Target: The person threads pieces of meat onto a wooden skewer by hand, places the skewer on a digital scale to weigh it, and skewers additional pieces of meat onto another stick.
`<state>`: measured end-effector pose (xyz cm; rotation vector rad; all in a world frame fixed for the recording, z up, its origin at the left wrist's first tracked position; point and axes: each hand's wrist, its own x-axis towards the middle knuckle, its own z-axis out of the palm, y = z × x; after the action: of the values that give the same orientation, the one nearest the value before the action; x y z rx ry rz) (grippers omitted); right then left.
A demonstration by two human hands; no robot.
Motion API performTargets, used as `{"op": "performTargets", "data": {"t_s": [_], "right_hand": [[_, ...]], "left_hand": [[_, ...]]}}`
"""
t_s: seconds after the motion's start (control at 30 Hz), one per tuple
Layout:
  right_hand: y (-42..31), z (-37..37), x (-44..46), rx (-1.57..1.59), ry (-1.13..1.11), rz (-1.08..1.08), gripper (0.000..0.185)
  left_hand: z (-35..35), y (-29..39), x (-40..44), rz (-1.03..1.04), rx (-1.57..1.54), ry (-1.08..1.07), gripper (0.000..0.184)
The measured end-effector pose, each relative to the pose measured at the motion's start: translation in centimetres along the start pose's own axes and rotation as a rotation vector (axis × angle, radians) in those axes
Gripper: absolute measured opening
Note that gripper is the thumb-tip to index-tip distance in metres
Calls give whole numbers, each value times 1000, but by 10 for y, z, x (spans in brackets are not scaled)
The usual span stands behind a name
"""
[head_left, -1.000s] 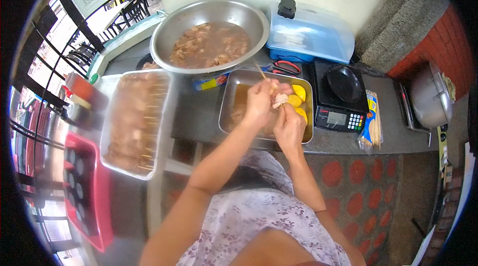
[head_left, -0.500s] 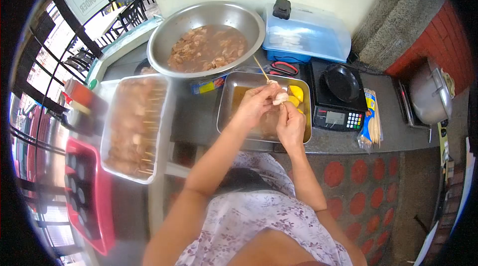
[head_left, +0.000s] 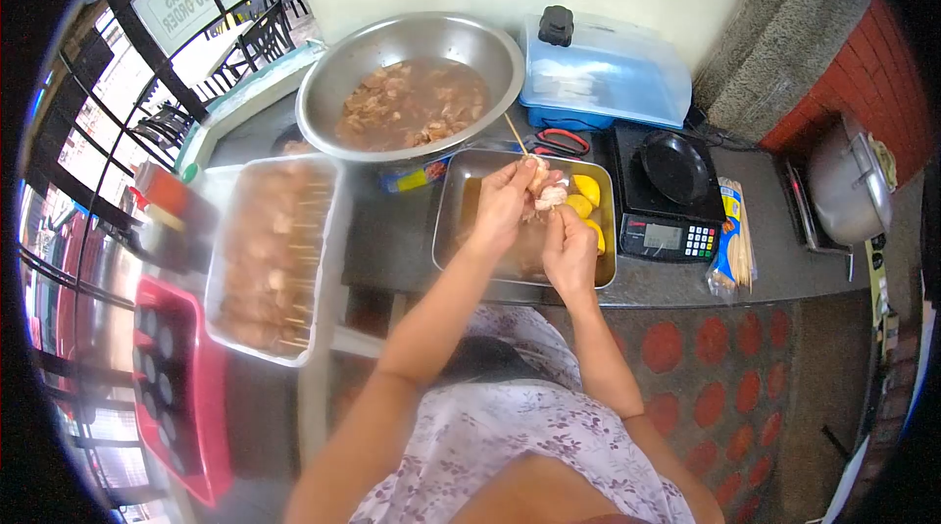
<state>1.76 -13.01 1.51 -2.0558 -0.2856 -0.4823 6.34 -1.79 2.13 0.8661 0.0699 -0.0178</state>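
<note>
Over a rectangular metal tray (head_left: 614,220), both hands are closed on a bamboo skewer (head_left: 515,134) carrying pale raw meat (head_left: 551,198). My left hand (head_left: 503,202) grips the meat higher up, and the stick's bare end slants up and left beyond it. At the lower end of the meat, my right hand (head_left: 570,245) pinches with thumb and fingers; its exact hold on stick or meat is partly hidden. Several yellow pieces (head_left: 586,189), possibly citrus, lie along the tray's right side. Brownish liquid covers part of its bottom.
A large steel basin (head_left: 319,83) of meat in liquid stands behind. Left is a white tray (head_left: 218,274) of skewered meat, above a pink container (head_left: 206,406). Scissors (head_left: 564,142), a blue lidded box (head_left: 608,83), a digital scale (head_left: 668,238) and packed skewers (head_left: 733,240) stand rightward.
My hands remain together on the skewer, with small shifts of the fingers around the meat. The whole view has moved slightly.
</note>
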Motion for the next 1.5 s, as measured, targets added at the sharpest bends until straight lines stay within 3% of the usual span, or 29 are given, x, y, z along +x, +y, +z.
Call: {"op": "performTargets", "data": {"t_s": [0.17,0.27,0.4,0.47,0.6,0.73,0.8,0.87,0.97,1.07,1.17,1.3,1.37,1.5], "right_hand": [[3,-1,5,65,71,-40,17],[1,-3,2,82,-51,93,14],[8,2,-1,93,-1,-1,15],[3,-4,0,156,-69,109,15],[0,-13,5,241,0,100,16],[11,-25,7,8,51,56,15],[8,-33,3,-220,88,-28,12],[12,-30,1,-260,146,-70,9],[14,-27,1,-359,147,-157,6],[16,-24,-1,-305,57,-85,9],[26,-18,-1,-62,-53,-8,15],[24,-18,1,-9,-130,45,18],[17,-20,1,59,-169,145,19],[8,-21,-2,100,-199,151,20]], "left_hand": [[1,2,-9,-143,15,-100,25],[-11,-2,-5,-129,-1,-107,24],[-13,-4,-1,-111,4,-87,23],[-9,-5,0,-90,-93,-123,21],[-5,6,1,-180,-49,-300,29],[-6,8,6,-310,-4,-304,36],[-5,4,5,-381,7,-146,39],[-2,3,7,-424,3,-152,44],[6,4,1,-216,184,-281,41],[4,-2,5,-150,70,-262,33],[6,4,6,-169,23,-233,31],[2,6,11,-245,-66,-224,29],[2,3,9,-143,-22,-231,30],[1,1,9,-103,44,-183,33]]}}
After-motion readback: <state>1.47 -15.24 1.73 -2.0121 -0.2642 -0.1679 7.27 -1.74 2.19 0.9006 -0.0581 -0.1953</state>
